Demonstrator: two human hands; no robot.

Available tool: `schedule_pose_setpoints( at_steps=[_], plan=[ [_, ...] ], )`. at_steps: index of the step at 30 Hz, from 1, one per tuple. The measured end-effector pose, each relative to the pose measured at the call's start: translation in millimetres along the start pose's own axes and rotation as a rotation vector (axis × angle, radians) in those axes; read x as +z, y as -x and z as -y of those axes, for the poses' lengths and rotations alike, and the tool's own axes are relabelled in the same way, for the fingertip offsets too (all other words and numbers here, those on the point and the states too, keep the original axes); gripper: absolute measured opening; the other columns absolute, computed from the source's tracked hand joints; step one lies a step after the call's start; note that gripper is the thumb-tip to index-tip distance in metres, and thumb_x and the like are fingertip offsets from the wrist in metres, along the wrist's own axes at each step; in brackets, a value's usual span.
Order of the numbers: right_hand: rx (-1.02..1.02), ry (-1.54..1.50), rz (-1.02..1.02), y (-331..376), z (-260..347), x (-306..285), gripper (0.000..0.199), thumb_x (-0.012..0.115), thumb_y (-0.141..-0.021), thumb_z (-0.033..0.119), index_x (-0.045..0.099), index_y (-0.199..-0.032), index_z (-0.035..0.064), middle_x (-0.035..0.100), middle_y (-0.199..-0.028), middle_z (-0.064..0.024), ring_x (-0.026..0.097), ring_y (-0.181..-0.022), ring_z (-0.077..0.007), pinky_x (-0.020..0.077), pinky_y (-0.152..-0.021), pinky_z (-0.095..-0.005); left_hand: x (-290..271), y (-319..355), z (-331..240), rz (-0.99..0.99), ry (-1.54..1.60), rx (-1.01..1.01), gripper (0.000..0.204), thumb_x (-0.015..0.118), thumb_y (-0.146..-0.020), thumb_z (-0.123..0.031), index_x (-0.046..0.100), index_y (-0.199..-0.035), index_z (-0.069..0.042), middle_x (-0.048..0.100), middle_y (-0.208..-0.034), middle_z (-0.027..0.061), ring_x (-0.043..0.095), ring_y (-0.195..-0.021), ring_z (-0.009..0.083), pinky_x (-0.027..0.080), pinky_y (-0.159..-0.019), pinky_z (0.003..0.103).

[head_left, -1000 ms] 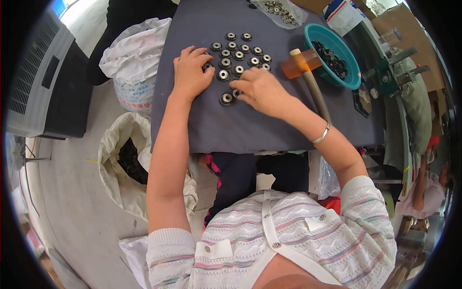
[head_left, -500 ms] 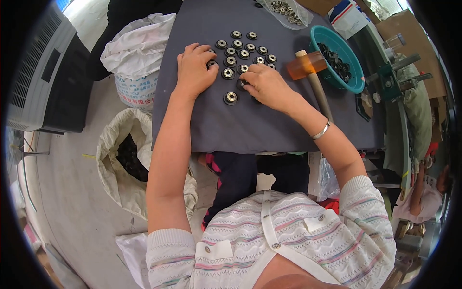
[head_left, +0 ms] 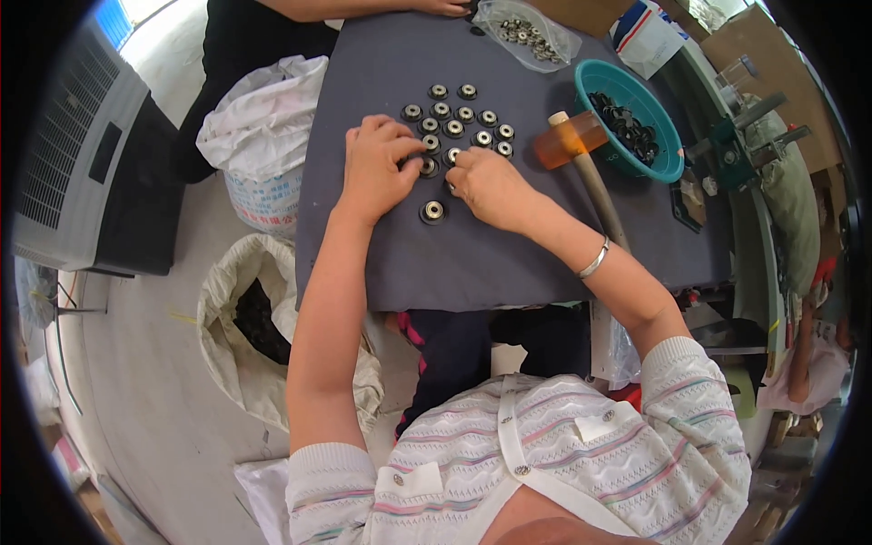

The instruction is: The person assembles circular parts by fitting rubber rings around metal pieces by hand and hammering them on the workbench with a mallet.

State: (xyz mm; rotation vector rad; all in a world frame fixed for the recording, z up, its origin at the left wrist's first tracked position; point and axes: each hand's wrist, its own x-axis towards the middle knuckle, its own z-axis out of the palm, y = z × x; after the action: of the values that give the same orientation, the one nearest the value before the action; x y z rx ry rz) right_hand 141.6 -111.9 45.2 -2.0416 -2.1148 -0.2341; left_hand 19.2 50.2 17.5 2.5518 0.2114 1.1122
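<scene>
On the grey cloth stand several small round metal bearings with black rims point(head_left: 453, 129), grouped loosely ahead of my hands. One bearing point(head_left: 433, 212) sits apart, nearer to me. My left hand point(head_left: 377, 173) curves round the group's left edge, thumb and fingers closed about a black-rimmed bearing point(head_left: 427, 166). From the right, my right hand point(head_left: 493, 188) pinches at another black-rimmed bearing point(head_left: 453, 155); its fingers partly cover that piece. Beside this hand lies a hammer point(head_left: 570, 141) with an amber head and a wooden handle.
A teal basin point(head_left: 679, 163) of black rings stands at the right, near a green metal clamp point(head_left: 731, 154). Beyond the group are a plastic bag of small metal parts point(head_left: 531, 36) and another person's hand point(head_left: 442, 7). Woven sacks point(head_left: 263, 195) stand left of the table.
The view has shifted, so the table sits lower. My left hand has come nearer to the bearing group, and my right hand has moved slightly left. Another person's arm now shows at the far edge.
</scene>
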Motion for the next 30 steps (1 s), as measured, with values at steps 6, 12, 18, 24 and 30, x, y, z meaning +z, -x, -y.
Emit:
schedule_pose_setpoints(
  at_steps=[6,12,18,24,30],
  plan=[
    [0.007,0.029,-0.053,10,9,-2,0.006,0.057,-0.073,0.009,0.061,-0.072,0.0048,0.056,-0.08,-0.0099,0.056,-0.081,-0.0254,0.0466,-0.073,-0.0367,-2,0,-15,0.04,0.035,0.048,0.017,0.074,-0.064,-0.012,0.072,-0.081,-0.013,0.066,-0.082,-0.0052,0.053,-0.091,0.0183,0.037,-0.081,0.035],
    [0.037,0.002,-0.149,16,3,-6,0.008,0.06,-0.077,0.013,0.062,-0.079,0.0055,0.056,-0.08,-0.0092,0.056,-0.083,-0.0257,0.0457,-0.075,-0.0373,3,2,-14,0.098,0.035,0.048,0.02,0.073,-0.066,-0.012,0.073,-0.086,-0.013,0.066,-0.085,-0.0037,0.054,-0.09,0.0187,0.037,-0.081,0.036],
    [0.134,0.037,-0.153,-9,-23,-4,0.012,0.062,-0.081,0.019,0.064,-0.085,0.008,0.059,-0.085,-0.0075,0.056,-0.087,-0.0255,0.0449,-0.077,-0.0393,6,-2,-13,0.099,-0.002,0.083,0.018,0.072,-0.067,-0.011,0.073,-0.085,-0.013,0.066,-0.084,-0.004,0.054,-0.089,0.0183,0.037,-0.079,0.036],
    [0.103,0.031,-0.002,-18,-32,5,0.014,0.062,-0.082,0.021,0.068,-0.084,0.0092,0.059,-0.085,-0.0061,0.056,-0.09,-0.0237,0.0431,-0.079,-0.0388,3,-3,-15,0.086,-0.003,0.102,0.017,0.073,-0.066,-0.011,0.073,-0.083,-0.013,0.066,-0.081,-0.0041,0.054,-0.089,0.0189,0.037,-0.08,0.036],
    [0.098,0.035,0.022,-6,-30,1,0.022,0.066,-0.079,0.017,0.067,-0.099,0.0071,0.06,-0.089,-0.0066,0.055,-0.09,-0.0248,0.0433,-0.078,-0.0376,2,-1,-22,0.107,0.019,0.115,0.016,0.073,-0.065,-0.013,0.072,-0.081,-0.013,0.066,-0.081,-0.0031,0.054,-0.089,0.0196,0.037,-0.08,0.036]
  ],
)
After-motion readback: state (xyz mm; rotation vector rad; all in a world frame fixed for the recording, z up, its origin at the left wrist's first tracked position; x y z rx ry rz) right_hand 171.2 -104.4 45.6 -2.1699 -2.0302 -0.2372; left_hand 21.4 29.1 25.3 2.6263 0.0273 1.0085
